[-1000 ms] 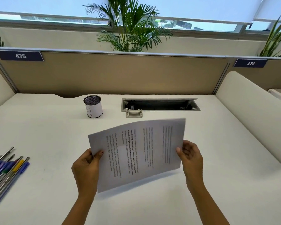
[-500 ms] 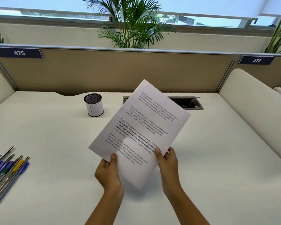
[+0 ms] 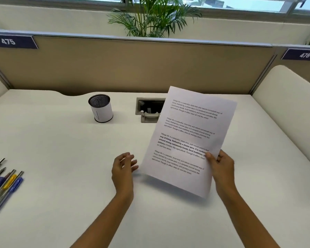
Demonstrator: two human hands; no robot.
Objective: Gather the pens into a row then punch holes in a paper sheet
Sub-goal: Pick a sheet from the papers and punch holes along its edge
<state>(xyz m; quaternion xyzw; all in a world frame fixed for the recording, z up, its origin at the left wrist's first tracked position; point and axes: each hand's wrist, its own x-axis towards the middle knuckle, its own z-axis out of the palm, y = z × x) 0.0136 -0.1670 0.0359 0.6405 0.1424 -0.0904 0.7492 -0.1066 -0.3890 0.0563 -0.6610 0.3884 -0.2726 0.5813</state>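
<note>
While held clear above wide off-white counter (image 3: pixel 61 140): one white printed paper sheet (image 3: pixel 190 140), long axis tilted up-right, pinched lower right by right hand (image 3: pixel 220 167) fingers. Left hand (image 3: pixel 123 169) open, empty, just left. One small metal hole punch (image 3: pixel 149 116) beyond, nearer left hand. Pens (image 3: pixel 4 185) rowed far left; count unclear.

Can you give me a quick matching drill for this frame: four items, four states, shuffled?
Items:
1. paper sheet
2. left hand
3. pens
4. mesh cup

States:
A. upright near the divider
B. lying together at the desk's left edge
C. held up, printed side showing
D. open, beside the sheet

Pairs: 1-C, 2-D, 3-B, 4-A
</note>
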